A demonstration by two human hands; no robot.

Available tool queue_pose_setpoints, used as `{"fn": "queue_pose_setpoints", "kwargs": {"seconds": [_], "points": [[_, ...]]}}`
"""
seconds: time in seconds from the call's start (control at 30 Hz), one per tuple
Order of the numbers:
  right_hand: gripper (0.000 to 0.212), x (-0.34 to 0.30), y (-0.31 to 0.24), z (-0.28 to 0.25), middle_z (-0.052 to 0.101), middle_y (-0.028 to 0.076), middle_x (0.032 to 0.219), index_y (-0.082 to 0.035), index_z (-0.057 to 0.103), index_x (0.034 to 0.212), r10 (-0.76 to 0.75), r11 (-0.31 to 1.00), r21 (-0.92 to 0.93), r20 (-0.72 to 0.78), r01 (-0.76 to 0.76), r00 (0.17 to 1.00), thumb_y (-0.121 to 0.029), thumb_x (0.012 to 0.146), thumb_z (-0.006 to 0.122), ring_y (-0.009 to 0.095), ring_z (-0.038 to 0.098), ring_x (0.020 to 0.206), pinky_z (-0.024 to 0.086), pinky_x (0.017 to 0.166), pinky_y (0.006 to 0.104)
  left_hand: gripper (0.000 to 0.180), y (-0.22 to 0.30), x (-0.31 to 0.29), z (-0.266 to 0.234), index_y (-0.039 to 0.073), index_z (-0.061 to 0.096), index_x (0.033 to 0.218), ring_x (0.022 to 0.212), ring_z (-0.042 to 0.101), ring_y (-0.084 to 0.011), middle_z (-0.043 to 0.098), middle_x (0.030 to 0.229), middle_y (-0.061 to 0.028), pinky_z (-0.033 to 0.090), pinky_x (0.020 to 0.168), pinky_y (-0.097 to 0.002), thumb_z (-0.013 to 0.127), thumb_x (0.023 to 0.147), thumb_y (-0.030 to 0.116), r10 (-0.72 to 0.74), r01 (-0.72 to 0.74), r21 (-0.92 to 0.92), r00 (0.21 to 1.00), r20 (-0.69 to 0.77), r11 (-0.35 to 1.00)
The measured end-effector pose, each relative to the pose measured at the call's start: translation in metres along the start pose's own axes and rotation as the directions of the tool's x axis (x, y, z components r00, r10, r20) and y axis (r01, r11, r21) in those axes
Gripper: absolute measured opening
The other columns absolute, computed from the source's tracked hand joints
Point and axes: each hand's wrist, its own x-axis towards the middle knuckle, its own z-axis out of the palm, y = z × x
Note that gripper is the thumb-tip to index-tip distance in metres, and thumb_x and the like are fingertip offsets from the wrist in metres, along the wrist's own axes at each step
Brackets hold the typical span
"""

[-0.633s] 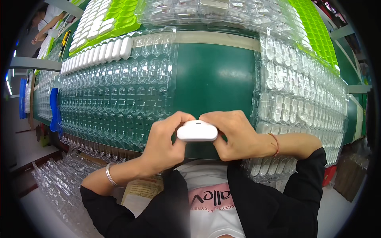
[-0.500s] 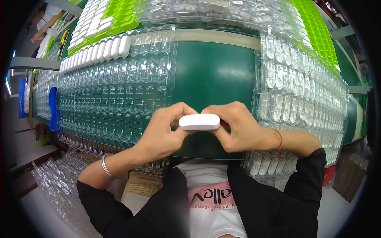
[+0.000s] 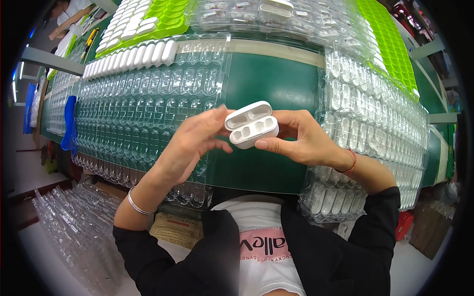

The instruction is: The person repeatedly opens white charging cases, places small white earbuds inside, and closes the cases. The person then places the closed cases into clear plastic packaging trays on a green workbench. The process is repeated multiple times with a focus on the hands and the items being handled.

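A white earbud charging case [image 3: 254,139] is held above the green table, its lid tilted up and its moulded hollows bare. My right hand [image 3: 313,140] grips the case at its right end, thumb along the front and fingers behind. My left hand [image 3: 190,143] is at the left end, thumb and fingers apart. Its upper fingers reach the edge of the lid; whether they touch it I cannot tell.
To the left lies a clear blister tray [image 3: 148,113] with a row of closed white cases [image 3: 133,56] at its far edge. Stacked clear trays [image 3: 365,118] with white pieces stand at right. Lime-green trays [image 3: 170,22] and more clear packs [image 3: 237,15] are at the back.
The case was closed between both hands; now its lid is up and its inside shows. My left hand has loosened its hold, while the right keeps gripping. The case has risen slightly in view.
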Motion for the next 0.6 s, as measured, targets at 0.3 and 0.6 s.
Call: {"fn": "queue_pose_setpoints", "kwargs": {"seconds": [0.3, 0.6], "points": [[0.030, -0.005, -0.001, -0.002, 0.071, 0.004, 0.080, 0.000, 0.072, 0.105, -0.029, 0.991, -0.130, 0.011, 0.031, 1.000, -0.024, 0.088, 0.076, 0.007, 0.061, 0.068, 0.048, 0.061, 0.0254, 0.036, 0.000, -0.004, 0.008, -0.004, 0.055, 0.125, 0.099, 0.064, -0.0144, 0.068, 0.108, -0.0132, 0.052, 0.084, -0.0253, 0.068, 0.092, 0.006, 0.202, -0.182, 0.256, 0.978, -0.055, 0.949], [0.026, -0.003, 0.005, -0.004, 0.067, 0.006, 0.070, 0.000, 0.073, 0.096, -0.082, 0.975, -0.213, -0.087, 0.062, 0.993, -0.023, 0.086, 0.077, 0.007, 0.057, 0.058, 0.044, 0.053, 0.0251, 0.040, 0.008, -0.023, 0.007, -0.004, 0.053, 0.131, 0.091, 0.064, -0.0140, 0.070, 0.108, -0.0147, 0.051, 0.079, -0.0256, 0.062, 0.098, 0.016, 0.444, -0.422, 0.278, 0.896, -0.018, 0.863]]}}
